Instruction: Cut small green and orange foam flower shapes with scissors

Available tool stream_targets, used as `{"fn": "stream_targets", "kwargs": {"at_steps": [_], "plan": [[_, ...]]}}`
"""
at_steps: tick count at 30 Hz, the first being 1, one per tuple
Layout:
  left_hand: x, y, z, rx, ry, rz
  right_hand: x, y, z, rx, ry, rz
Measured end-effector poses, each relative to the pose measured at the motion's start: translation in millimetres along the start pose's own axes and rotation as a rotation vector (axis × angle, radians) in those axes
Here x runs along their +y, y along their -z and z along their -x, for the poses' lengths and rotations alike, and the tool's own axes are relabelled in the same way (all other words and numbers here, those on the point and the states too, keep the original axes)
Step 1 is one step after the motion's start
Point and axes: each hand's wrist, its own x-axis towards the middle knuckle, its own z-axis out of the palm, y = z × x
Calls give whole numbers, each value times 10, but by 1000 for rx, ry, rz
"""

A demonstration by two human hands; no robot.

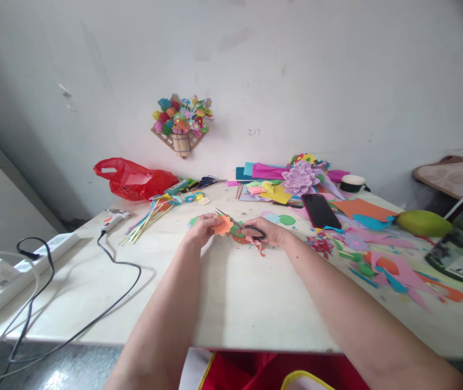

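An orange flower cutout (223, 225) with a scalloped edge is pinched between the fingers of my left hand (204, 229). My right hand (267, 231) is closed on a pair of scissors (255, 232) with dark handles. Their blades point left and lie beside the cutout's upper edge; whether they touch it I cannot tell. Green rounded cutouts (286, 220) and orange scraps (238, 239) lie on the table just around and beyond my hands.
A hot glue gun (116, 219) with a black cord lies left, near a power strip (24, 276). Thin sticks (144, 225) and a red plastic bag (136, 180) are beyond. To the right are a phone (321, 211), coloured scraps (402, 271) and a glass jar (461, 249).
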Motion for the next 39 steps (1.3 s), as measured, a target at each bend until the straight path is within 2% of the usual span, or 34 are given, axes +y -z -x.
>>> {"fn": "stream_targets", "kwargs": {"at_steps": [4,15,25,39], "plan": [[14,-16,14,-2,-3,-3,5,-3,1,12,-4,-12],[4,-69,-9,28,-41,25,22,-73,-39,117,101,12],[-58,-156,-66,159,-5,97,-4,-180,-35,224,128,-16],[-92,-213,-90,264,-22,102,10,-294,-93,295,205,-12]]}}
